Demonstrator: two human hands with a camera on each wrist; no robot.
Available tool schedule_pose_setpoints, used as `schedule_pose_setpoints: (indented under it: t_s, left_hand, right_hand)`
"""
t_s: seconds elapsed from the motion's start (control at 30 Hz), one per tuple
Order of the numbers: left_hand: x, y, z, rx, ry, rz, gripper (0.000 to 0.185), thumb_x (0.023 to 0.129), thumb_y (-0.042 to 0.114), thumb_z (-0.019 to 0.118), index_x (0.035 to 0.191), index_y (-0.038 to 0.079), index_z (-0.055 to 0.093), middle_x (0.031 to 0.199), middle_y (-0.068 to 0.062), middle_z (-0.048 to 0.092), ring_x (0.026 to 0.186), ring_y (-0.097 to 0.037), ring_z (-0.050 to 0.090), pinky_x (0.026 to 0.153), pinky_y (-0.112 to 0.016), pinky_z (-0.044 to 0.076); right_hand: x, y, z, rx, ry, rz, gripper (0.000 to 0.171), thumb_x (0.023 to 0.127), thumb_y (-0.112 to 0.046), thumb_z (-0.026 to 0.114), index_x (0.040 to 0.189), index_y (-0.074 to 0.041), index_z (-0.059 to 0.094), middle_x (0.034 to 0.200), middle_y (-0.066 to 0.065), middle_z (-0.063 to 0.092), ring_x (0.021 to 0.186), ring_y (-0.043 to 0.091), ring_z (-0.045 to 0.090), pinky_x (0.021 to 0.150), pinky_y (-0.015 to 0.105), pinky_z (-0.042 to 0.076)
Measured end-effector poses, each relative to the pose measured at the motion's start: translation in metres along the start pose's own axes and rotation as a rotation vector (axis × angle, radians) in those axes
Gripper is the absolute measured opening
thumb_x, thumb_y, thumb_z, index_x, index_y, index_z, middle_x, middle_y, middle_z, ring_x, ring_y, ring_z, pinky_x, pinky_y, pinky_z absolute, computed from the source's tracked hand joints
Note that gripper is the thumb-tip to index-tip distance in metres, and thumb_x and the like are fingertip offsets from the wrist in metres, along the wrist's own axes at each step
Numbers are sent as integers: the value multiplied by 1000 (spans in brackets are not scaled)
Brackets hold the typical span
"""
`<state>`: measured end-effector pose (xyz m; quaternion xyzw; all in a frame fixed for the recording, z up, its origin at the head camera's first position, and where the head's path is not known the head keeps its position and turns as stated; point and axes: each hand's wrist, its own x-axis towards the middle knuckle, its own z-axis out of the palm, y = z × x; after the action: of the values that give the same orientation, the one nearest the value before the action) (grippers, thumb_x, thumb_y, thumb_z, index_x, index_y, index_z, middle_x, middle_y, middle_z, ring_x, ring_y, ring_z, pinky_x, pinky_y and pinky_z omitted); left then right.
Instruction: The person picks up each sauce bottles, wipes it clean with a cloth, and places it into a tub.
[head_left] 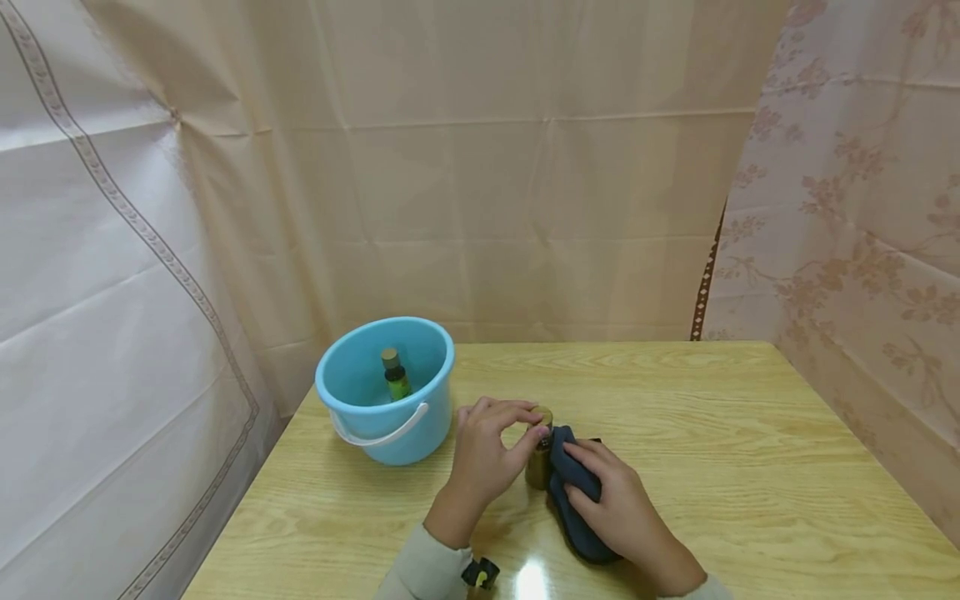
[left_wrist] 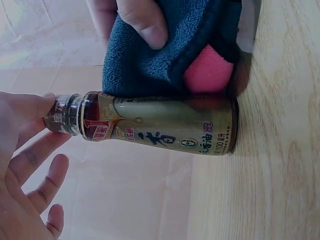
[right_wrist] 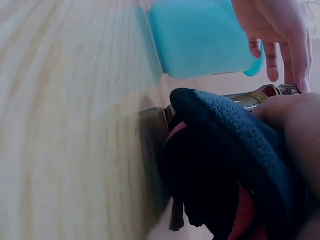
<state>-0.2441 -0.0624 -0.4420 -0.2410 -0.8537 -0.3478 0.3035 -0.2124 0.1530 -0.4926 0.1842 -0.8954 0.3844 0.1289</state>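
Note:
A small glass sesame oil bottle (left_wrist: 170,122) with a gold label stands upright on the table. My left hand (head_left: 486,442) pinches its cap (left_wrist: 57,114) between thumb and forefinger, the other fingers spread apart. Against the bottle's side lies a folded dark blue cloth (head_left: 576,479), fuzzy, with a pink patch showing in the left wrist view. My right hand (head_left: 618,504) grips this cloth, thumb and fingers over its folds, and presses it to the bottle. In the right wrist view the cloth covers much of the bottle.
Left of the hands stands a light blue bucket (head_left: 412,429) with a white handle (head_left: 382,437). Inside it is another small bottle (head_left: 395,375) with a gold cap and green label. Curtains hang behind the wooden table (head_left: 712,467) and along both sides.

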Motion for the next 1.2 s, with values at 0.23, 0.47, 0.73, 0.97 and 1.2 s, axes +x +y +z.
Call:
schedule_pose_setpoints:
  t_s: [0.23,0.47,0.73,0.97,1.2]
  left_hand:
    - [0,0,0,18,-7,1,16,96,37,75,107,27,81,120,13,76,98,-10,63,88,-39,36]
    - [-1,-1,0,19,8,16,15,96,34,75,107,26,80,119,11,77,96,-11,62,87,-39,37]
    - [-1,-5,2,31,48,31,19,91,42,80,105,29,80,118,15,76,96,-8,60,88,-40,35]
    - [-1,-4,2,35,5,-3,21,92,46,78,105,30,80,120,18,75,96,-6,60,89,-38,34]
    - [0,-2,2,5,-8,-10,19,93,43,78,106,29,80,118,16,76,94,-7,61,90,-38,35]
  right_hand:
    - [2,-3,0,11,-82,91,50,90,-11,77,139,-16,66,141,5,62,131,33,59,103,55,51]
    - [4,-8,-2,12,-124,145,44,90,-10,76,134,-11,70,139,10,62,131,34,59,103,56,51]
    - [3,-8,-2,8,-128,133,45,92,-11,75,136,-14,69,142,8,60,132,34,58,102,55,52]
    - [1,-7,-1,5,-14,39,53,90,-13,78,141,-21,65,144,6,60,131,33,60,99,55,53]
    - [-1,-9,-2,25,82,-28,57,88,-12,81,142,-24,64,144,3,60,130,31,61,96,53,55]
